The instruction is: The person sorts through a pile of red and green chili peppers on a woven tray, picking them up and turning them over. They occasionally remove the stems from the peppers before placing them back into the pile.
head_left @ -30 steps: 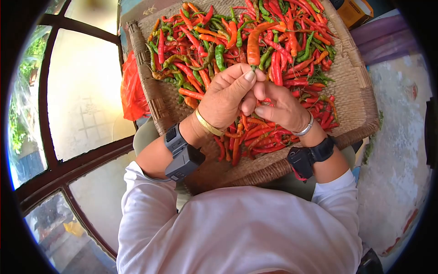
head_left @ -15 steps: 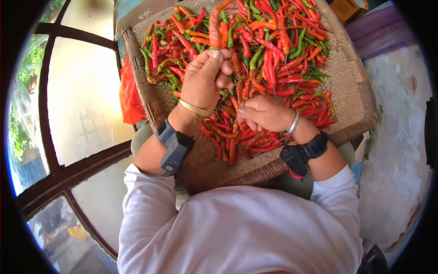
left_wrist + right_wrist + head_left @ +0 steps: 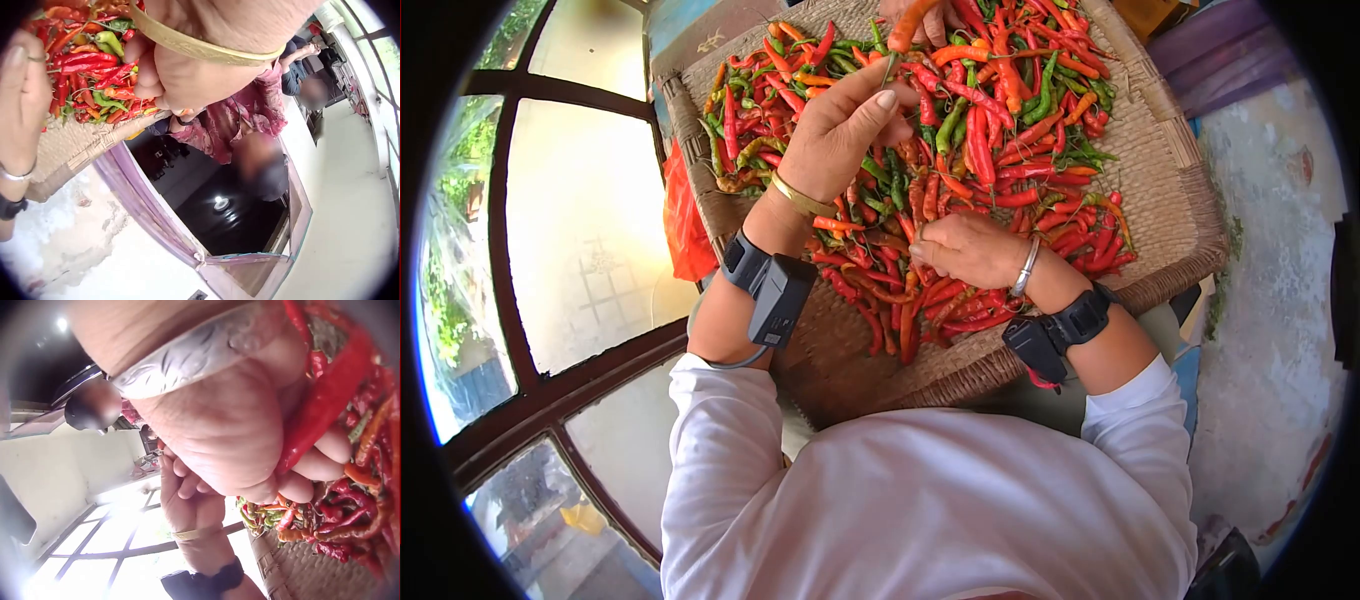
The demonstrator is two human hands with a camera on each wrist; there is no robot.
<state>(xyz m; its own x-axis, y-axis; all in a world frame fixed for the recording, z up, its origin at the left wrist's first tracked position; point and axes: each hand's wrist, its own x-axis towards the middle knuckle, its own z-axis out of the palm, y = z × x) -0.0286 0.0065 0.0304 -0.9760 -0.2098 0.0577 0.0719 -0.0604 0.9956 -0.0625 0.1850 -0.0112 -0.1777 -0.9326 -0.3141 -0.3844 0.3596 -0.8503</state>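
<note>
In the head view my left hand [image 3: 850,130] reaches over the far part of a woven tray [image 3: 1165,160]. It pinches an orange chili pepper [image 3: 911,24] by its green stem, the fruit pointing up and away. My right hand [image 3: 978,250] is low over the heap of chili peppers [image 3: 1025,170], palm down with fingers curled. A red chili pepper [image 3: 328,403] lies between its palm and curled fingers in the right wrist view; the head view hides it under the hand. Red, orange and green peppers surround both hands.
Another person's hand [image 3: 922,18] is at the tray's far edge. That person, in a patterned pink top [image 3: 219,128], leans over the tray; someone else sits farther back. A red plastic bag [image 3: 684,220] hangs left of the tray, beside a framed window [image 3: 590,220].
My left hand has moved away from the right hand toward the far side, carrying the orange chili pepper. The right hand has come down among the peppers. Another person's hand has appeared at the top.
</note>
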